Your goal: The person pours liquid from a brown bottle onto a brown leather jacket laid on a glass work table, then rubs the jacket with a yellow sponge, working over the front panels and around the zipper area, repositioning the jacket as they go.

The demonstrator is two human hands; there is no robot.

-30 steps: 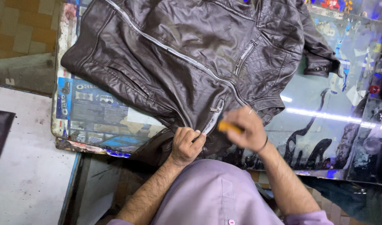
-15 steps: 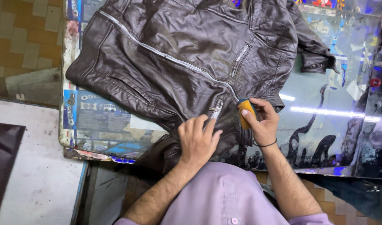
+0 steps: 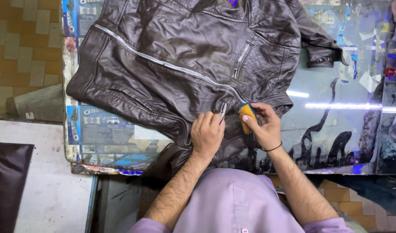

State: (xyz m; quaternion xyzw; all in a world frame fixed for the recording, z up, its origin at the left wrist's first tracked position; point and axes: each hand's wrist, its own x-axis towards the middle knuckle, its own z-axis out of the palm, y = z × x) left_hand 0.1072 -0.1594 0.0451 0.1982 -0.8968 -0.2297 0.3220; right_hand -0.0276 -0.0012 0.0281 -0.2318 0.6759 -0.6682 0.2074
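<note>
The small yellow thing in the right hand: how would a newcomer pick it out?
Find the dark brown leather jacket spread over the glass counter. Follow its silver zipper down to the hem, where the right hand pinches a yellow sponge-like block. It is the only bright yellow thing on the dark leather.

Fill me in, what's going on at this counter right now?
A person in a lilac shirt has a dark brown leather jacket spread on a glass counter. The left hand presses flat on the jacket's lower edge, fingertips at the bottom end of the zip. The right hand pinches a small yellow pad right beside that zip end. The zip looks closed.
</note>
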